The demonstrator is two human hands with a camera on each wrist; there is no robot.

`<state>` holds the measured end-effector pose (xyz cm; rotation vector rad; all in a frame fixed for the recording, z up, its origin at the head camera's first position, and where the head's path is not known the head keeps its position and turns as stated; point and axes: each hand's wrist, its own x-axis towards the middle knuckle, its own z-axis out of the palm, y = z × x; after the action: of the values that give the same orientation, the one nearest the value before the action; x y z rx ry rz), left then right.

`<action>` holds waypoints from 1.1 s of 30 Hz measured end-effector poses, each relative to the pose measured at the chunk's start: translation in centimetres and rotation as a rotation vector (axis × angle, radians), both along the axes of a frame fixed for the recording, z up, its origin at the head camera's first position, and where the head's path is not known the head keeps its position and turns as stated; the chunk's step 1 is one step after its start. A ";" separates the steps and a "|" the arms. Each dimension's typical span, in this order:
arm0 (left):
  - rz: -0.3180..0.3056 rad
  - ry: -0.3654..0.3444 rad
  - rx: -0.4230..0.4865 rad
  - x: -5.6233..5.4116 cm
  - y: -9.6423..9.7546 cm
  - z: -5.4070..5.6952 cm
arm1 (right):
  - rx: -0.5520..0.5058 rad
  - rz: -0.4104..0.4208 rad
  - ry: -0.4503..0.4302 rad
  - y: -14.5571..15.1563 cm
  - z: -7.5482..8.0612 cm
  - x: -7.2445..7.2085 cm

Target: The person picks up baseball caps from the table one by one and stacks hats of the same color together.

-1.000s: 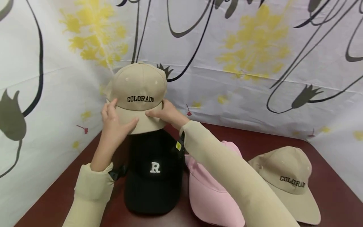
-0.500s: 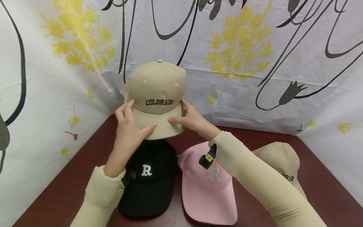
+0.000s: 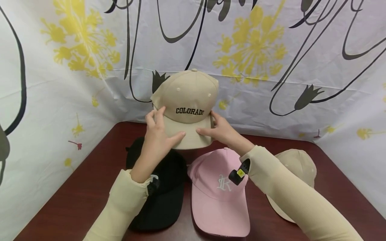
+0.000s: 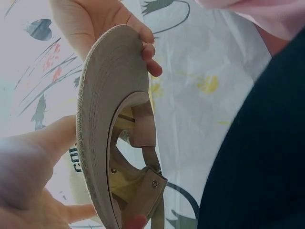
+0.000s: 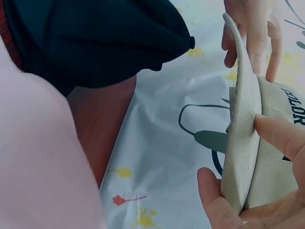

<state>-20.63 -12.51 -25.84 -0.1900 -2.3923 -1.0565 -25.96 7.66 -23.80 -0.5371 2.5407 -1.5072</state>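
Observation:
A beige baseball cap lettered COLORADO is held up above the table, its front facing me. My left hand grips the brim on the left, thumb on top. On the other side my right hand pinches the brim between thumb and fingers. The left wrist view shows the brim's underside and the cap's open inside with its back strap. In the right wrist view the brim edge lies between my right thumb and fingers. Below stand a black cap, partly behind my left wrist, and a pink cap.
A second beige cap sits at the right on the dark red table, partly covered by my right forearm. Patterned white cloth hangs behind the table and along both sides.
Both hands have carried the beige cap to the right, from above the black cap to between the black and pink caps. The head view has also shifted. The grip looks the same.

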 end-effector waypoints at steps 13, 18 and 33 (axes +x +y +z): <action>-0.037 -0.005 -0.071 0.0 3.4 0.4 | 0.056 -0.040 -0.006 3.8 0.2 1.2; -0.043 0.005 -0.110 -0.2 5.0 0.5 | 0.056 -0.056 -0.001 5.4 0.3 1.7; -0.056 -0.029 -0.165 0.0 11.0 -0.3 | 0.106 -0.104 0.003 11.2 -0.2 3.5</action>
<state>-20.66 -1.56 -26.12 -0.3025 -2.5141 -0.8914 -22.43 18.82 -24.04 -0.3989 2.6711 -1.3933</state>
